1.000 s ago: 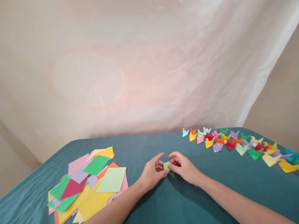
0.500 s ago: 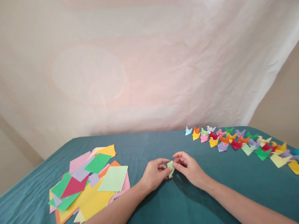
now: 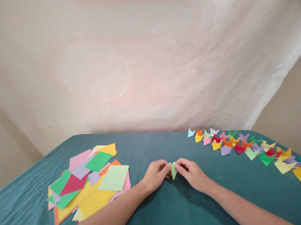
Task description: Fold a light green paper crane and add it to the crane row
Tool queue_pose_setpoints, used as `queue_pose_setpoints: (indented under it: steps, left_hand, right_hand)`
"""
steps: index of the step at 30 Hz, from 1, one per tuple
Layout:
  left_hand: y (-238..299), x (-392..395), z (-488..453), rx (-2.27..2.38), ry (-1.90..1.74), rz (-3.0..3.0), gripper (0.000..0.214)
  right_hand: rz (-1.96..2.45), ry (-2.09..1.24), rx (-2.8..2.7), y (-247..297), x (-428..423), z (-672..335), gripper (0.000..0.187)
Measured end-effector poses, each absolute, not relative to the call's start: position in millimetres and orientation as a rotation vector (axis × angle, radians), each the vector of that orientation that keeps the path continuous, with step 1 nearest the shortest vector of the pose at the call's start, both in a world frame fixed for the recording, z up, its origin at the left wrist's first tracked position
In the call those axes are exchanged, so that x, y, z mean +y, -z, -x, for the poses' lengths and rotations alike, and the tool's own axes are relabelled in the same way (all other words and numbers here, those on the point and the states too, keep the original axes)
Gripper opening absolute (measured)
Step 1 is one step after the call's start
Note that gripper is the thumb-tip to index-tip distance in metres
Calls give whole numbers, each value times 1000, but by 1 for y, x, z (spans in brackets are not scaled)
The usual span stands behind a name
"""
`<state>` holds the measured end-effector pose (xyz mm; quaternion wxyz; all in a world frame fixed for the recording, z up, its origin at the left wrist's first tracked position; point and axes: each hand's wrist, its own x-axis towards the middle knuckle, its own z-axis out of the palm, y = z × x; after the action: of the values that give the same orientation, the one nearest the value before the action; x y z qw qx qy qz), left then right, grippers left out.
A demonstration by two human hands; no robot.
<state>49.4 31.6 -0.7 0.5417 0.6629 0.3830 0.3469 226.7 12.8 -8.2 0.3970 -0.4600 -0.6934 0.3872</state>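
Note:
A small light green folded paper piece [image 3: 173, 170] is pinched between both my hands just above the teal tablecloth [image 3: 156, 210], near the table's middle. My left hand [image 3: 156, 174] grips its left side with thumb and fingers closed. My right hand [image 3: 192, 172] pinches its right side the same way. The piece stands narrow and pointed downward between my fingertips.
A loose pile of coloured paper squares [image 3: 85, 181] lies at the left. A long row of folded paper birds [image 3: 246, 147] in many colours runs along the right side toward the table's edge. A pale cloth backdrop [image 3: 137, 65] hangs behind the table.
The green piece has been turned and pressed narrower between my fingers. My left index finger, raised a second ago, has closed down onto the paper.

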Motion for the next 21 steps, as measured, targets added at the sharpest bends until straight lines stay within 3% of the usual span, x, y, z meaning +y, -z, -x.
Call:
queue_pose_setpoints:
  steps: [8, 13, 21]
  left_hand:
    - [4, 31, -51, 974, -904, -1671, 29]
    - [4, 34, -48, 939, -953, -1636, 30]
    - [5, 34, -48, 942, -921, -1724, 32]
  right_hand:
    - [1154, -1034, -1761, 5, 11, -225, 30]
    - [1151, -1028, -1828, 6, 11, -222, 21]
    - [1185, -927, -1922, 9, 11, -221, 26]
